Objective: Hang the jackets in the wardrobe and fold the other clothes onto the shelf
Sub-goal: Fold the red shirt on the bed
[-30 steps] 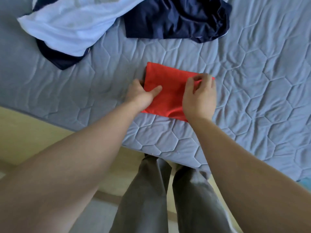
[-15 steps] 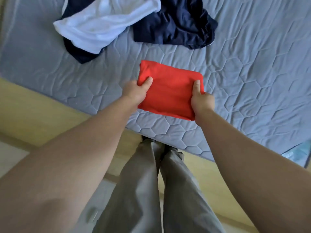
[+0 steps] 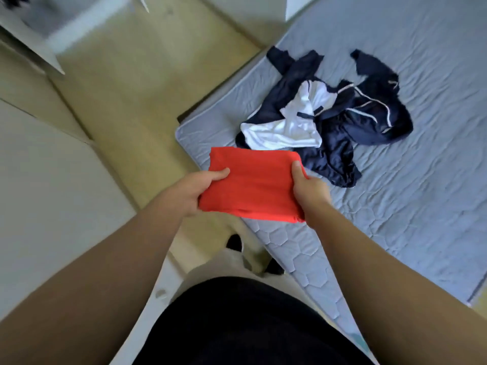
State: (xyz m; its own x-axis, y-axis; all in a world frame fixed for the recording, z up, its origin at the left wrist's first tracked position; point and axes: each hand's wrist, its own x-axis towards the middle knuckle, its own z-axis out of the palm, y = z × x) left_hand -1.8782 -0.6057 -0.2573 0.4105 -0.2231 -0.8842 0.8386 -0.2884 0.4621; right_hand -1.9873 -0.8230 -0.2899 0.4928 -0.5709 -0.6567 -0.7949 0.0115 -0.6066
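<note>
A folded red garment point(image 3: 253, 184) is held flat in the air above the bed's corner. My left hand point(image 3: 195, 189) grips its left edge, thumb on top. My right hand point(image 3: 307, 188) grips its right edge the same way. Behind it on the grey quilted mattress point(image 3: 411, 196) lies a crumpled navy jacket with white stripes point(image 3: 369, 114), and a white garment point(image 3: 287, 127) lies on top of the navy pile.
Yellowish floor point(image 3: 147, 83) runs to the left of the bed. A pale panel point(image 3: 47, 185) stands at the left. Blurred white furniture point(image 3: 42, 35) fills the upper left corner. My dark top and light trousers show at the bottom.
Both hands have lifted the folded red garment off the mattress. The view has swung to the left, so that the floor and the white furniture now show.
</note>
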